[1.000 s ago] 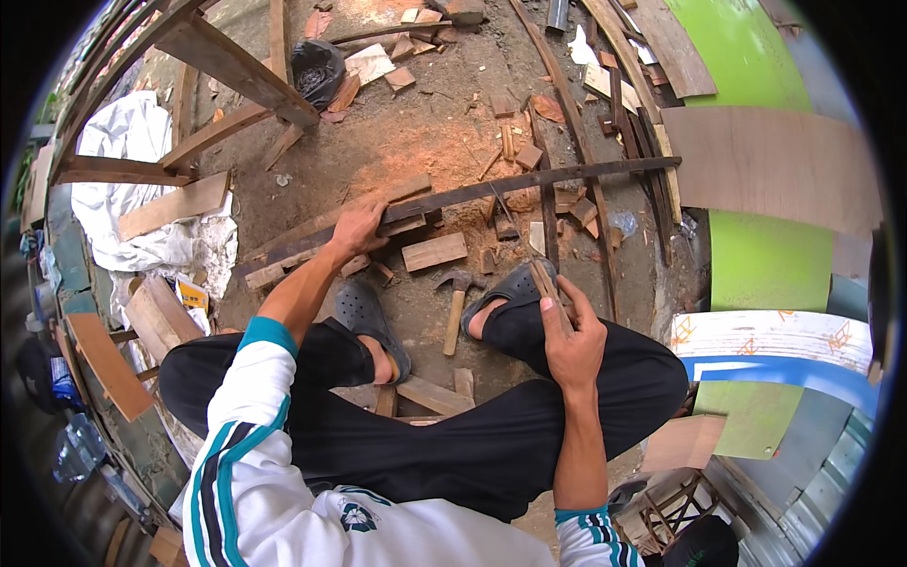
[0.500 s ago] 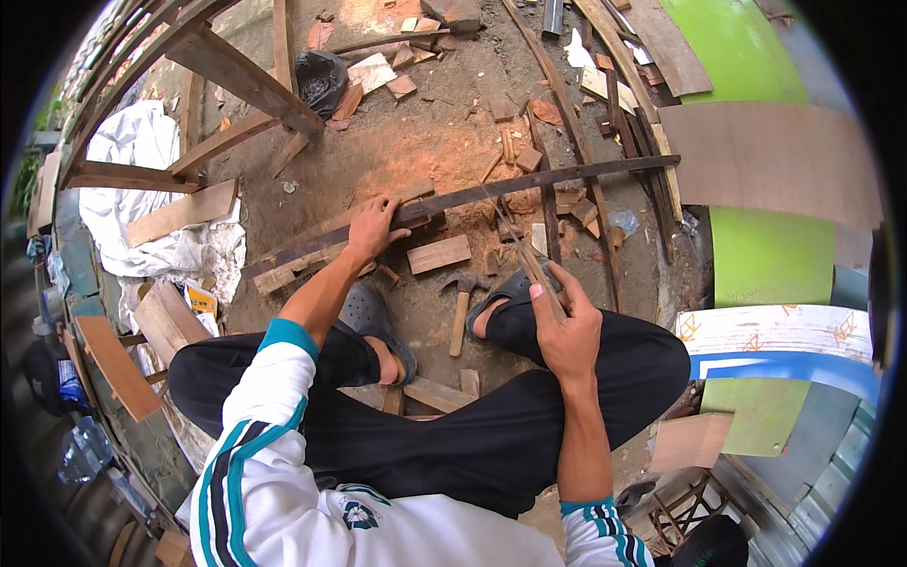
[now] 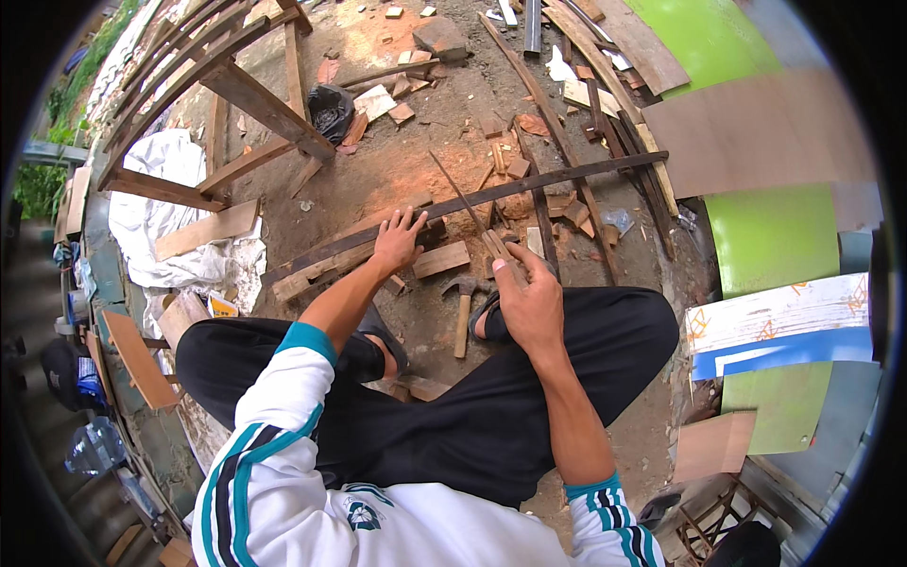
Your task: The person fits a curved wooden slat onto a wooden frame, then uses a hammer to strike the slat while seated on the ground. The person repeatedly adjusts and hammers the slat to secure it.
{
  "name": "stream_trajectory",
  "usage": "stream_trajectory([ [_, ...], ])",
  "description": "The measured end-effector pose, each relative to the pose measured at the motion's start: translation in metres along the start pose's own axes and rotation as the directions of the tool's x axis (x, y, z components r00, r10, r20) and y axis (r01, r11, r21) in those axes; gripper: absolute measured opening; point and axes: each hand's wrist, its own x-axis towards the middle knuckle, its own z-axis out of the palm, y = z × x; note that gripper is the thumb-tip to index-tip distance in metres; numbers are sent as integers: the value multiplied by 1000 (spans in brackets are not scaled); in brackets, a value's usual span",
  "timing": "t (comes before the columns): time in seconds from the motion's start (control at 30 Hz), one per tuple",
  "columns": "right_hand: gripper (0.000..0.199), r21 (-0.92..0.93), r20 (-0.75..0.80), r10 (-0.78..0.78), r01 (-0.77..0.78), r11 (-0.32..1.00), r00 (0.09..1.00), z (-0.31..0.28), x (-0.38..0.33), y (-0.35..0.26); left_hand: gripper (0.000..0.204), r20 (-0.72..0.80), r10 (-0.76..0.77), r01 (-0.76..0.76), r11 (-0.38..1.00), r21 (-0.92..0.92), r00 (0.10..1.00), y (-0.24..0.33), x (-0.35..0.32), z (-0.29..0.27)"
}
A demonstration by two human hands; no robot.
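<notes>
A long dark wooden strip [image 3: 567, 176] lies slantwise in front of me, propped on paler wood pieces [image 3: 321, 269] at its left end. My left hand [image 3: 399, 244] rests on that end with its fingers spread over the wood. In my right hand [image 3: 531, 300] is a hand saw [image 3: 463, 200], gripped by its wooden handle. Its thin blade, seen nearly edge-on, points up and left across the strip; whether it touches the wood I cannot tell. On the ground between my feet lies a hammer [image 3: 461, 326], close to a short wood block [image 3: 441, 259].
A wooden frame [image 3: 269, 109] stands at the far left beside a white sheet [image 3: 156, 222]. Long boards [image 3: 557, 123] and offcuts [image 3: 572, 213] litter the ground beyond the strip. Green panels [image 3: 770, 246] line the right side. Orange dust [image 3: 378, 194] covers the dirt.
My right hand has moved left and a little up with the saw, whose blade now reaches further past the strip. My left hand's fingers have spread out on the wood. The view has shifted slightly.
</notes>
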Motion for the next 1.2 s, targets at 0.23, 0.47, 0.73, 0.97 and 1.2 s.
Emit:
stream_trajectory([
  [0.23,44,87,57,161,-166,982,985,-12,-11,8,77,104,-144,142,989,34,984,16,32,4],
  [0.47,43,41,4,130,-130,991,992,6,-16,64,67,45,-151,155,983,-98,988,14,35,9],
  [0.73,41,71,8,332,-332,941,943,46,-27,32,69,-53,-109,105,992,-63,993,8,51,27],
  [0.97,41,93,-51,250,-245,965,967,49,-51,55,58,-121,-27,10,990,-141,992,-5,62,19],
  [1.2,43,55,-60,245,-242,969,968,53,-49,73,49,-218,-94,68,990,-126,972,-11,80,8],
])
